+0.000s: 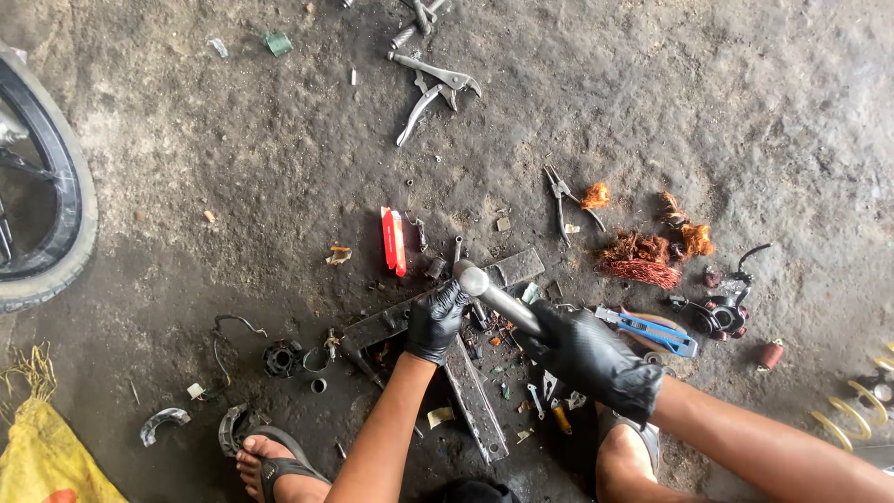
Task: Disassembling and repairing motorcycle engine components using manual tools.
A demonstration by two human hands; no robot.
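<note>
Our left hand, gloved, pinches a small part against the crossed steel bars — steadying it, we judge. Our right hand is closed around the hammer, head poised just above. Copper windings lie rightward.

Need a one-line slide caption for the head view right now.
Black-gloved right hand grips a hammer over crossed metal bars on a concrete floor; left hand steadies the work.
</note>
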